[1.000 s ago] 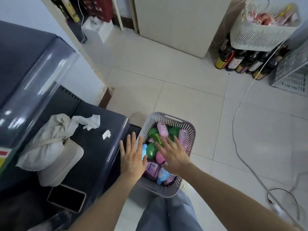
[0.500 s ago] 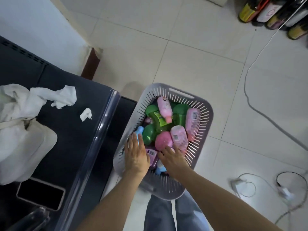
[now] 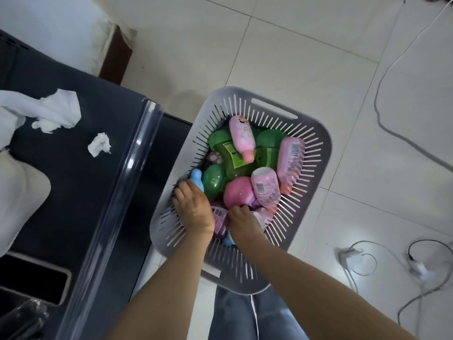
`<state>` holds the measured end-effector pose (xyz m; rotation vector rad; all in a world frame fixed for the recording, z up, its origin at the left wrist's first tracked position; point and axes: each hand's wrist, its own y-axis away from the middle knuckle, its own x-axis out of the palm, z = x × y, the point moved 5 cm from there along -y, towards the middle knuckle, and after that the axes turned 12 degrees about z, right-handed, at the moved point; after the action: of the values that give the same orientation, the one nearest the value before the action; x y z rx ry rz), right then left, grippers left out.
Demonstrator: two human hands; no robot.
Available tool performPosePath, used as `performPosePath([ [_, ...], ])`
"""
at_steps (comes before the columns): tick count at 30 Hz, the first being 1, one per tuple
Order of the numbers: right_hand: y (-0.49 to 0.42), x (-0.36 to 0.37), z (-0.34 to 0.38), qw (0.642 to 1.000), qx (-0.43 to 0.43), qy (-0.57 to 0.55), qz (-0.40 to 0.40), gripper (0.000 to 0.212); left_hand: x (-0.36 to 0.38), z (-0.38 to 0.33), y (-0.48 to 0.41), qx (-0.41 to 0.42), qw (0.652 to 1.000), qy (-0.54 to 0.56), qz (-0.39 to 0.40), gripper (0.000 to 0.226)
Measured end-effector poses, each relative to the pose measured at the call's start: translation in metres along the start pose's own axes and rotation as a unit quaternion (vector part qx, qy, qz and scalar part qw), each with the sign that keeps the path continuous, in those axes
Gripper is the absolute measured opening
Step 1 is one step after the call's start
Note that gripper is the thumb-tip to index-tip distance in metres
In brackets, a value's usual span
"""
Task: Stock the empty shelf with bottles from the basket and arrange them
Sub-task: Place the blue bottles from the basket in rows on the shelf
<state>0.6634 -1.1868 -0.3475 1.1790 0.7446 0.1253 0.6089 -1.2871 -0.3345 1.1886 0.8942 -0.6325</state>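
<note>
The basket, grey with slotted walls, sits on the tiled floor just beside a dark surface and in front of the person's jeans. All the bottles lie in it in a loose heap, none upright.

Both hands are down in the near half. The left hand is against the basket's left wall, its grip curled round a blue bottle whose rounded end sticks out past the fingers. The right hand digs into the pile with its fingers bent out of sight under the bottles; whether its grip has closed on anything I cannot tell. A purple pack with a barcode lies between the two hands.

I count four pink bottles: a top pink bottle, a right pink bottle, a middle pink bottle and a rounded pink bottle pressing on the right hand's knuckles. At least three are green: a labelled green bottle, a round green bottle touching the blue one, and a far green bottle.

On the surface lie two crumpled tissues, a cream bag and one phone; a clear plastic rail edges it. Cables and a charger trail over the floor to the right.
</note>
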Motion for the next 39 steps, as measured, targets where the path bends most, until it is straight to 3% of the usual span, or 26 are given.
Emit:
performPosePath([
  [6, 0.002, 0.019, -0.005, 0.992, 0.037, -0.117, 0.04, 0.038, 0.017, 0.004, 0.003, -0.031, 0.992, 0.089, 0.087, 0.065],
  [10, 0.007, 0.024, -0.003, 0.989, 0.07, -0.099, 0.084, 0.038, 0.015, 0.008, 0.006, -0.109, 0.963, 0.185, 0.162, 0.05],
  [15, 0.025, 0.004, -0.015, 0.979, 0.088, -0.145, 0.113, 0.044, 0.007, 0.01, 0.028, -0.102, 0.922, 0.347, 0.142, 0.049],
  [17, 0.035, -0.006, -0.024, 0.971, 0.106, -0.191, 0.097, 0.045, 0.0, 0.012, 0.034, -0.103, 0.902, 0.395, 0.141, 0.049],
  [20, 0.056, -0.023, -0.041, 0.956, 0.128, -0.257, 0.056, 0.065, -0.023, 0.015, 0.039, -0.107, 0.867, 0.463, 0.15, 0.049],
  [25, 0.099, -0.059, -0.068, 0.864, 0.106, -0.491, -0.019, 0.086, -0.089, 0.016, 0.053, -0.084, 0.771, 0.615, 0.142, 0.036],
  [30, 0.16, -0.103, -0.069, 0.754, 0.068, -0.645, -0.104, 0.063, -0.159, 0.018, 0.077, -0.044, 0.703, 0.695, 0.143, 0.036],
  [33, 0.201, -0.132, -0.066, 0.667, 0.008, -0.728, -0.156, 0.031, -0.198, 0.023, 0.095, -0.008, 0.698, 0.704, 0.132, 0.04],
  [36, 0.238, -0.164, -0.065, 0.64, -0.021, -0.738, -0.212, 0.033, -0.234, 0.031, 0.113, 0.032, 0.702, 0.7, 0.126, 0.043],
  [39, 0.278, -0.196, -0.06, 0.64, -0.057, -0.724, -0.251, 0.05, -0.273, 0.038, 0.135, 0.067, 0.704, 0.7, 0.099, 0.04],
])
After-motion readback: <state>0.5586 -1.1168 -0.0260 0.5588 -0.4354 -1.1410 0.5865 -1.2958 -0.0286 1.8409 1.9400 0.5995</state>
